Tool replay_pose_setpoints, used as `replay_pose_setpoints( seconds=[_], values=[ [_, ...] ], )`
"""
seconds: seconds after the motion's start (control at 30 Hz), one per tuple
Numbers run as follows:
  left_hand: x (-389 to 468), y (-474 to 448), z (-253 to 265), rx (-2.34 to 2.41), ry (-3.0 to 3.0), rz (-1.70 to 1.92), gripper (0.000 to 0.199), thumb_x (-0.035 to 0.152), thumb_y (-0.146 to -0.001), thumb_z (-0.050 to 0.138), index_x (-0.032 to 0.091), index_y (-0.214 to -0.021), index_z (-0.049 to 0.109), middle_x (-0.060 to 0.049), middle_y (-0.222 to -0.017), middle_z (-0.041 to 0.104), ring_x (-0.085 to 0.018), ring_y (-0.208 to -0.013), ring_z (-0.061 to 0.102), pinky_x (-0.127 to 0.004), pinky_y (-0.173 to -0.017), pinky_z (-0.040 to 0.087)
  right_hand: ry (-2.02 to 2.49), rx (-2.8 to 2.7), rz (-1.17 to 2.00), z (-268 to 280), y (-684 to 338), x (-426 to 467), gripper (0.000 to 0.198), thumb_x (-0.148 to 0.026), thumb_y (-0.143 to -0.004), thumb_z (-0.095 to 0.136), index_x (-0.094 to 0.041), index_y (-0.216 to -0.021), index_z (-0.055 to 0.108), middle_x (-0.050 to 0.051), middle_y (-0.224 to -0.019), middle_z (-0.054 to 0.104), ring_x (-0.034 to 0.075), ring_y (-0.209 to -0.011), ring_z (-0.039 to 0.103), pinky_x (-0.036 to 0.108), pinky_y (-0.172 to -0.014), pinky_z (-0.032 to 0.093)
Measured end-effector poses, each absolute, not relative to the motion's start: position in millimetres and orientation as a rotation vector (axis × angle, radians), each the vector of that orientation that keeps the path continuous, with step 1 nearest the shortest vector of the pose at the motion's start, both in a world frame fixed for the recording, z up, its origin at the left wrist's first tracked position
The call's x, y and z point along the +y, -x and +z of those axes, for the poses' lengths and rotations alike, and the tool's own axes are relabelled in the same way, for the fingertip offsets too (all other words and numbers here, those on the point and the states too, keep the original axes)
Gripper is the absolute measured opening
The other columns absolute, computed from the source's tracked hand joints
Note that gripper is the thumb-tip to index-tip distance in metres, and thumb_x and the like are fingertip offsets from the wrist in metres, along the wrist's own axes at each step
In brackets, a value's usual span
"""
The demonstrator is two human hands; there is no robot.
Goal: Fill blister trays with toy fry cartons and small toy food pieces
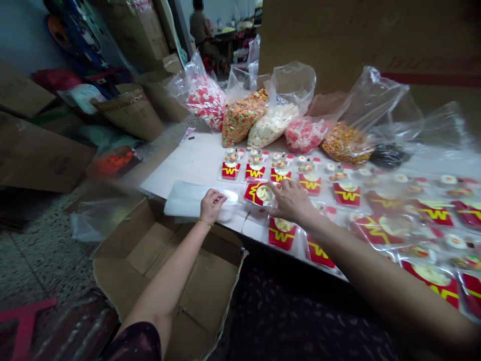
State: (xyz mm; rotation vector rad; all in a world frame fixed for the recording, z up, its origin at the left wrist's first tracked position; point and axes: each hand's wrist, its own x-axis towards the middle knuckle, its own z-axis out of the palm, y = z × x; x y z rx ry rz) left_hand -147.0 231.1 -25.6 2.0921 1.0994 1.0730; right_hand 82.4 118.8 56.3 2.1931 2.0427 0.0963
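Observation:
My right hand [292,199] has its thumb and fingers at the right end of a clear plastic pack [257,193]. Inside that pack lie a red fries box with a yellow zigzag and a cream-coloured swirl; it is turned sideways. My left hand [213,204] is closed in a pinch, palm side to the right, over a stack of clear plastic sleeves [184,200] at the table's front edge. What its fingertips hold, if anything, is too small to make out. Rows of similar packs [230,168] with small food-shaped pieces surround my right hand.
Bags of small coloured pieces [246,118] line the back of the white table [169,163]. Below its front edge stands an open cardboard box [150,250]. Large cartons [37,150] are at left, and a person [201,27] sits far back.

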Motion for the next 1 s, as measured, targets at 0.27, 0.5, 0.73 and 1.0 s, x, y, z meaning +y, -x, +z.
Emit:
replay_pose_setpoints(
  seconds=[0.27, 0.5, 0.73, 1.0],
  values=[
    [134, 154, 23, 1.076, -2.117, 0.86, 0.012, 0.025, -0.077, 0.053, 0.018, -0.069, 0.058, -0.002, -0.078, 0.051, -0.011, -0.066, 0.049, -0.024, -0.061, 0.042, -1.94, 2.406, 0.132, 78, -86, 47, 0.078, -0.055, -0.068, 0.053, -0.019, -0.134, 0.031, 0.015, -0.108, 0.051, 0.03, -0.094, 0.046, 0.039, -0.08, 0.033],
    [3, 145, 9, 1.035, -1.944, 0.805, 0.013, 0.025, -0.081, 0.049, 0.019, -0.072, 0.055, -0.003, -0.08, 0.049, -0.012, -0.071, 0.05, -0.024, -0.062, 0.044, -1.914, 2.392, -0.073, 75, -98, -67, 0.08, -0.056, -0.067, 0.055, -0.022, -0.134, 0.029, 0.014, -0.113, 0.047, 0.03, -0.097, 0.045, 0.039, -0.077, 0.036],
    [-77, 151, -27, 0.951, -1.81, 0.534, 0.011, 0.026, -0.081, 0.048, 0.018, -0.078, 0.056, -0.004, -0.088, 0.048, -0.009, -0.066, 0.052, -0.022, -0.055, 0.048, -1.816, 2.41, -0.37, 35, -103, -152, 0.082, -0.049, -0.062, 0.06, -0.018, -0.133, 0.033, 0.015, -0.111, 0.047, 0.029, -0.096, 0.044, 0.039, -0.079, 0.036],
    [-78, 155, -37, 1.107, -1.751, 0.364, 0.037, 0.031, -0.079, 0.049, 0.019, -0.114, 0.05, -0.013, -0.12, 0.047, -0.004, -0.051, 0.049, -0.024, -0.052, 0.048, -1.801, 2.446, -0.386, 16, -115, -173, 0.081, -0.048, -0.063, 0.059, -0.018, -0.134, 0.033, 0.017, -0.114, 0.046, 0.03, -0.097, 0.044, 0.04, -0.078, 0.037]
  ],
)
